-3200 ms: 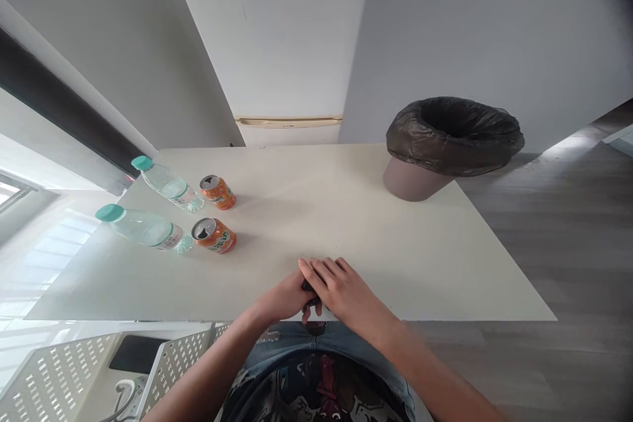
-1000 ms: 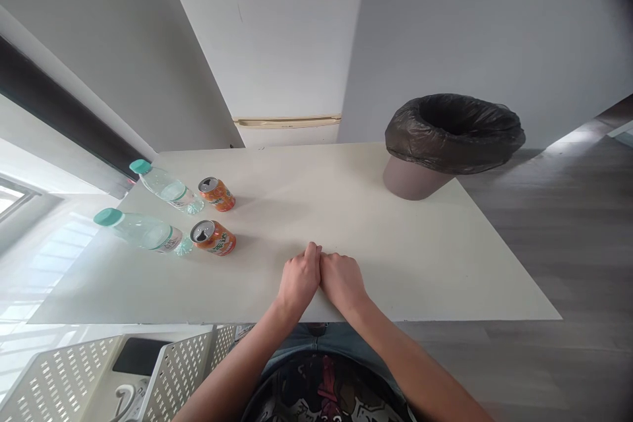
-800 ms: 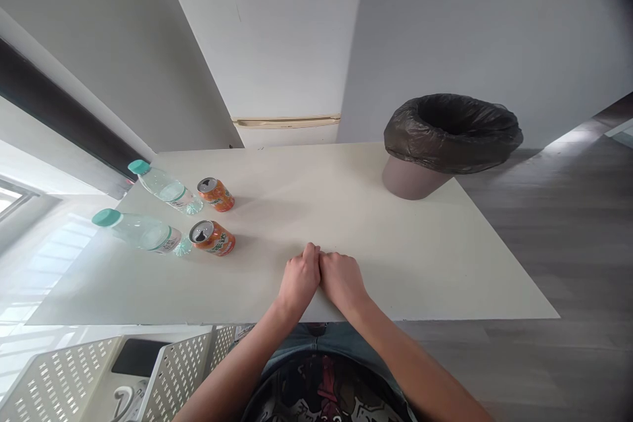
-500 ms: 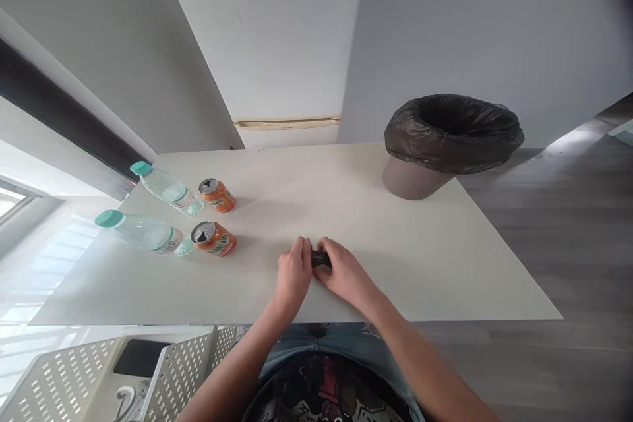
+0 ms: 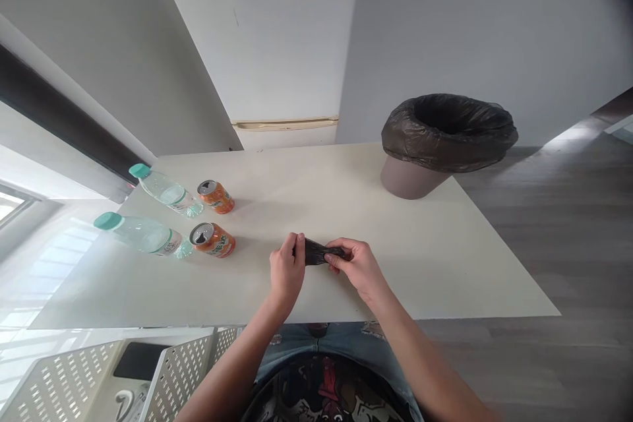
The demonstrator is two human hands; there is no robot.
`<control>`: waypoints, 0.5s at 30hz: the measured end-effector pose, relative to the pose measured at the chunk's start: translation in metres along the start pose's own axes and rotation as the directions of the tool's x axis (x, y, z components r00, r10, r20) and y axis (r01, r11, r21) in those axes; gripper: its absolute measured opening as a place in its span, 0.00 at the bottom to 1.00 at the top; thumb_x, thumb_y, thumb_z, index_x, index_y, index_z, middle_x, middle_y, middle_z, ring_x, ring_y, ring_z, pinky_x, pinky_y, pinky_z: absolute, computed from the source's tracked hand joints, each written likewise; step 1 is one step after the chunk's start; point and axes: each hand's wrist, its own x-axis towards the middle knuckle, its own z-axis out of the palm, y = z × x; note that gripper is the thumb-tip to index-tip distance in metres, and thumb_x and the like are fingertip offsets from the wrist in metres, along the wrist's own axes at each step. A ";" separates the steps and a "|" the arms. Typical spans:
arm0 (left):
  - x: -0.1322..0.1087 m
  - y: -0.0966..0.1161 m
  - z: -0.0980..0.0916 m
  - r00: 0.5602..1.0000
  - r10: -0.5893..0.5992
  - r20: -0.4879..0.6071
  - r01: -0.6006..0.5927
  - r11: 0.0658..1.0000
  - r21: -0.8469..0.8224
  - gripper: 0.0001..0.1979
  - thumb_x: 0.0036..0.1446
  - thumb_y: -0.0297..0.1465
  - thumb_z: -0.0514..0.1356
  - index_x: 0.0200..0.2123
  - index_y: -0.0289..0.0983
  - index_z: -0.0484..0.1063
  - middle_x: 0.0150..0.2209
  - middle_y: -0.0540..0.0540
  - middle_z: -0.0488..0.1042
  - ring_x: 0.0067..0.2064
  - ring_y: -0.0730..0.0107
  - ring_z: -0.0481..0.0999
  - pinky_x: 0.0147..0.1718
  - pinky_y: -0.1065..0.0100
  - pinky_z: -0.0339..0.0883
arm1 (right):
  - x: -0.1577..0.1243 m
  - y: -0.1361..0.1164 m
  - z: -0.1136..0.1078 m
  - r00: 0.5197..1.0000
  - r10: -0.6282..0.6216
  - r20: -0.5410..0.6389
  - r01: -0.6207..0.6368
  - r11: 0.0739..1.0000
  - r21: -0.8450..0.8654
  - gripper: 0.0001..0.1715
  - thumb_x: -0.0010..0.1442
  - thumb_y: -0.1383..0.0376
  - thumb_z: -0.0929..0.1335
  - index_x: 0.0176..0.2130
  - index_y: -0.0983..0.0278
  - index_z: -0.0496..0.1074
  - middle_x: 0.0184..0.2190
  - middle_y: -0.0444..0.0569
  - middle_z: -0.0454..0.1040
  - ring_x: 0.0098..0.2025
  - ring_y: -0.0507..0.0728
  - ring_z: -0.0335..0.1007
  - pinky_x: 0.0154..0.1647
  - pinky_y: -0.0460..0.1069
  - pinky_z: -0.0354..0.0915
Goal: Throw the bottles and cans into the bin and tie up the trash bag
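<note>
A crumpled strip of thin black plastic, which looks like a rolled-up trash bag (image 5: 315,252), is stretched between my two hands above the white table (image 5: 425,264). My left hand (image 5: 287,270) is closed around its left end, mostly hiding it. With thumb and fingers, my right hand (image 5: 357,265) pinches the other end, and a little dark plastic pokes out. To the left stand two opened orange soda cans, a front can (image 5: 213,241) and a back can (image 5: 216,198). Beside them are two clear bottles with green caps, a near bottle (image 5: 143,234) and a far bottle (image 5: 171,194).
A brownish trash bin (image 5: 413,179) lined with a black bag (image 5: 445,142) stands at the table's back right. Below the front left edge are perforated plastic baskets (image 5: 180,369). A white fridge door (image 5: 277,33) rises behind the table.
My hands have moved apart, pulling the bunched black plastic into a longer strip. My right hand has shifted right and now pinches its end. Cans, bottles and bin have stayed put.
</note>
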 end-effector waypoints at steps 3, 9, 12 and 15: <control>0.007 -0.006 -0.006 0.997 -0.042 0.068 0.043 0.999 -0.024 0.19 0.75 0.45 0.47 0.37 0.41 0.68 0.22 0.54 0.65 0.24 0.71 0.64 0.30 0.69 0.54 | 0.001 0.000 -0.022 0.995 0.008 -0.097 -0.012 0.999 -0.039 0.21 0.54 0.52 0.77 0.41 0.65 0.81 0.27 0.47 0.78 0.31 0.56 0.71 0.39 0.52 0.68; 0.010 -0.044 -0.021 0.990 -0.036 0.137 0.015 0.988 0.153 0.14 0.74 0.39 0.48 0.40 0.41 0.69 0.25 0.51 0.70 0.28 0.68 0.69 0.32 0.69 0.53 | -0.014 0.014 -0.152 0.930 -0.022 -0.366 -0.069 0.969 -0.235 0.30 0.50 0.49 0.78 0.47 0.64 0.79 0.43 0.56 0.83 0.40 0.61 0.77 0.43 0.54 0.71; 0.008 -0.060 -0.022 0.982 0.023 0.187 -0.060 0.979 0.195 0.13 0.74 0.37 0.49 0.38 0.41 0.69 0.27 0.51 0.71 0.28 0.69 0.69 0.32 0.69 0.53 | -0.032 0.019 -0.220 0.887 0.045 -0.459 -0.197 0.936 -0.290 0.37 0.46 0.48 0.79 0.51 0.62 0.76 0.40 0.56 0.84 0.38 0.62 0.77 0.37 0.54 0.70; 0.008 -0.063 -0.018 0.967 0.039 0.252 -0.100 0.966 0.237 0.11 0.74 0.38 0.50 0.43 0.42 0.70 0.27 0.52 0.72 0.28 0.69 0.71 0.31 0.69 0.52 | -0.043 0.022 -0.258 0.845 -0.004 -0.535 -0.282 0.847 -0.450 0.34 0.45 0.48 0.77 0.48 0.61 0.77 0.40 0.55 0.84 0.41 0.65 0.79 0.42 0.57 0.70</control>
